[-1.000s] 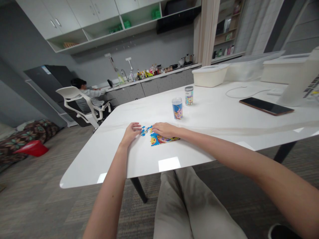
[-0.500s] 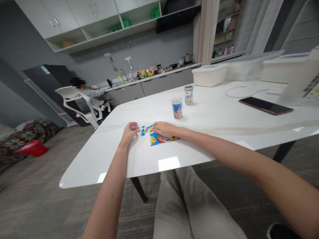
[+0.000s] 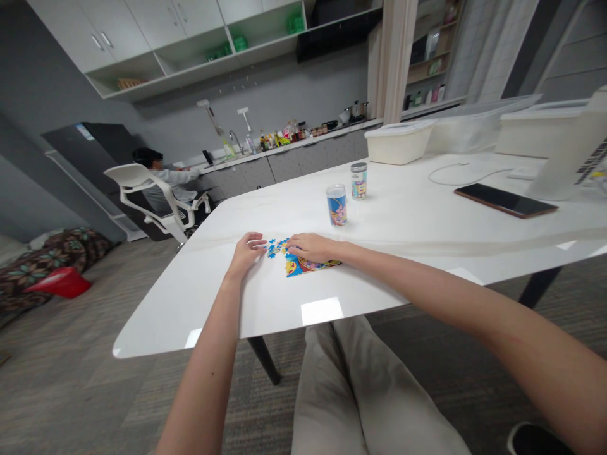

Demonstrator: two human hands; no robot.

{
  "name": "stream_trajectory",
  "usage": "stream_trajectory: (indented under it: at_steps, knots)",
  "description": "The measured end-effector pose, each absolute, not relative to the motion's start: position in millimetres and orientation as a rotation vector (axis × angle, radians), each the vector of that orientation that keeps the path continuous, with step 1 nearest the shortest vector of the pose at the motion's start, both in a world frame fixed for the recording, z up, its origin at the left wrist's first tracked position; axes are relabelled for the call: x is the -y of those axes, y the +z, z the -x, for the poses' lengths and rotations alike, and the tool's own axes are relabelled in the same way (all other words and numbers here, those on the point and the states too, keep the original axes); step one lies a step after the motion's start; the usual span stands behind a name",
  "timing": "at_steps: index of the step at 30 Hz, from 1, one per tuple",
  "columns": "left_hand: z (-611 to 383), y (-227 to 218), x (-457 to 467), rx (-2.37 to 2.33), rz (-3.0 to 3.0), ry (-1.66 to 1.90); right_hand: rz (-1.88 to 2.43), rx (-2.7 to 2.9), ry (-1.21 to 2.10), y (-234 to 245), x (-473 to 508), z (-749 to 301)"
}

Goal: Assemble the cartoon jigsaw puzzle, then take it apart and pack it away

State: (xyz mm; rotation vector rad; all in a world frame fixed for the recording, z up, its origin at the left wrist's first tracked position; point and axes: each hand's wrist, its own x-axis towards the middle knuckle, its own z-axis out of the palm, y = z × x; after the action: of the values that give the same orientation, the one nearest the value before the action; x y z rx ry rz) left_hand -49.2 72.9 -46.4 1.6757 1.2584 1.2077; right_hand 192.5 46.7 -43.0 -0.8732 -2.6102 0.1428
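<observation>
Location: we find the part-built jigsaw puzzle [image 3: 306,268] flat on the white tabletop [image 3: 190,309], near its front edge, between the two hands.

Pieces: a cluster of loose blue pieces [image 3: 275,248] lies at the left end of the joined section, just beside it or touching it. We cannot count them at this size.

Left grip: the left hand [image 3: 246,254] rests palm down and open, fingers loosely spread, fingertips just beside the loose pieces. We see nothing held.

Right grip: the right hand [image 3: 310,248] lies palm down and open, fingers over the top edge of the puzzle. We see no pinch, but cannot tell what lies beneath the hand.

Step in hand: we judge this to be joining loose pieces to the built section.

Next move: we judge that it calls for a fingertip pinch on one piece, with light pressure holding the section steady.

Count: 2 hands; 2 printed jars, the wider jar [image 3: 336,205] and the narrower jar [image 3: 359,181], both beyond the puzzle; 1 smartphone [image 3: 505,200], farther right; 1 white plastic box [image 3: 398,143], at the far edge; 1 seated co-worker [image 3: 164,183], well apart, at the counter.
</observation>
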Motion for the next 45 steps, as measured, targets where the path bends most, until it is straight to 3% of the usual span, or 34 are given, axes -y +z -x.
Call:
stream_trajectory:
  at_steps: [45]
  knots:
    - [43, -37, -62, -1.155, -1.611, 1.043, 0.905, 2.618, 0.175, -44, -45, -194]
